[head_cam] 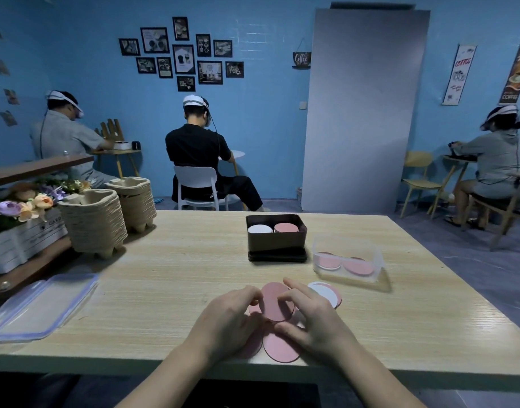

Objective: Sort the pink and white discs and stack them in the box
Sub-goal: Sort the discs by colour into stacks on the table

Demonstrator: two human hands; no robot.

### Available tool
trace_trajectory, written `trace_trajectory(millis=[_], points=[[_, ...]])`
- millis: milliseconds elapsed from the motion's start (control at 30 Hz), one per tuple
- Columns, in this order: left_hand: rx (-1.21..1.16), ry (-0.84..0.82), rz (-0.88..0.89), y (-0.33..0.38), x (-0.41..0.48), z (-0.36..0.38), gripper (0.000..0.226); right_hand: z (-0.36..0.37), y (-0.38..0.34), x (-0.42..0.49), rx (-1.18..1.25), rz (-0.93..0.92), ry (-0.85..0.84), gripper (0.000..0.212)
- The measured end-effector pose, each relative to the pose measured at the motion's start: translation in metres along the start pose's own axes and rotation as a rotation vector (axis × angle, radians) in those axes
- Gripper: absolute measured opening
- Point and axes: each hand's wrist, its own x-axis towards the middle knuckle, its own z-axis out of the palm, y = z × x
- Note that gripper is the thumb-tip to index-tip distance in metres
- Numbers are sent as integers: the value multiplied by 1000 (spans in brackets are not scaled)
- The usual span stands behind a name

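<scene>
I hold one pink disc [276, 301] between my two hands, over the near part of the table [164, 275]. My left hand [226, 316] pinches its left edge with curled fingers. My right hand [314, 316] grips its right side, with bent fingers on the top face and the thumb near the lower edge. Under my hands more loose pink discs [282, 347] lie flat and overlap each other, and the nearest one reaches the near edge of the table. Just beside my right hand, on the far right side, a white disc [323, 293] lies on top of another pink one.

Farther from me, in the middle of the table, stands the dark box [276, 242]. Inside it there are two stacks side by side: the white stack [260, 229] on the left and the pink stack [286, 227] on the right. The box seems to stand on a flat dark lid [278, 257]. Just to the right of it is a clear plastic container [370, 254] with some discs inside, pink faces up.

At the left near corner of the table a clear lid [43, 304] lies flat. Behind it are two piles of paper pulp trays [94, 225], and beside them a white crate with flowers [23, 207]. In the room behind, three people sit at small tables with headsets on
</scene>
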Motion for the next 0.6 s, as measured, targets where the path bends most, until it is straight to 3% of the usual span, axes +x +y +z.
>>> trace_trajectory(millis=[333, 600], points=[[48, -30, 36, -1, 3, -1, 18, -1, 0, 1, -47, -19, -14, 41], [8, -61, -25, 1, 3, -6, 45, -2, -1, -1, -49, -36, 1, 36]])
